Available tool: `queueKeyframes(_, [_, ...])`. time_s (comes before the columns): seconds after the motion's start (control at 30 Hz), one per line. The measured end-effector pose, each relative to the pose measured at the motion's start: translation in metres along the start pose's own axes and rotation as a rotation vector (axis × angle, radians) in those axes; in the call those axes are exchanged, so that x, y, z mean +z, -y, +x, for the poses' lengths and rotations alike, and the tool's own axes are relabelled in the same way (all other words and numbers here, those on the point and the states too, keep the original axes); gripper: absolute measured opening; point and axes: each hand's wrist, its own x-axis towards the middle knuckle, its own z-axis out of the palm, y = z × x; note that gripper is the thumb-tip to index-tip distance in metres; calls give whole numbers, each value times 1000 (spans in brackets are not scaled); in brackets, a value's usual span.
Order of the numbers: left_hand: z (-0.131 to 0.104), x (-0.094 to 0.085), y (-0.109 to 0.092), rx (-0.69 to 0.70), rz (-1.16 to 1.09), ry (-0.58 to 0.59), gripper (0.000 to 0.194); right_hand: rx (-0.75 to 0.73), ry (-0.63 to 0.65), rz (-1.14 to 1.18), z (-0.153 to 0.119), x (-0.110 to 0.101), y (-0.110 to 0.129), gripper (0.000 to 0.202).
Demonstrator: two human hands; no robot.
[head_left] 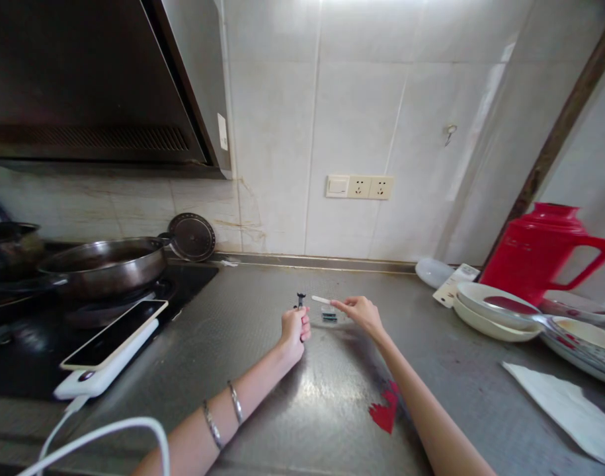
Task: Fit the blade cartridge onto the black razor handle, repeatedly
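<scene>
My left hand (294,328) is closed around a small dark piece (301,299) with two prongs at its top; its lower part is hidden in the fingers. Between the fingertips of my right hand (362,312) is a thin white stick (321,300), its free end pointing left toward the dark piece, with a small gap between them. Below the stick, a small clear case (328,315) with dark strips in it lies on the metal counter (262,396). Torn red paper (384,415) rests near my right forearm.
At left, a steel pan (108,271) sits on the black stove, with a phone (116,334) on a white power bank in front of it. A white cable (133,423) loops across the lower left. Stacked bowls (495,311), a red thermos jug (535,251) and a white tissue (564,406) are at right.
</scene>
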Motion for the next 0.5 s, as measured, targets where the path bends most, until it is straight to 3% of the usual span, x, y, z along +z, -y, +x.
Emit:
queueKeyframes(0.23, [-4,4,3,-71,48,-5,4,-120,-59,84,-1,10,16,53])
queueKeyframes(0.4, [-3,3,5,-69,64,-3,8,-71,-3,52,1,4,-3,53])
queueKeyframes(0.5, [-1,2,4,-61,59,-5,7,-70,-51,37,0,2,-6,51])
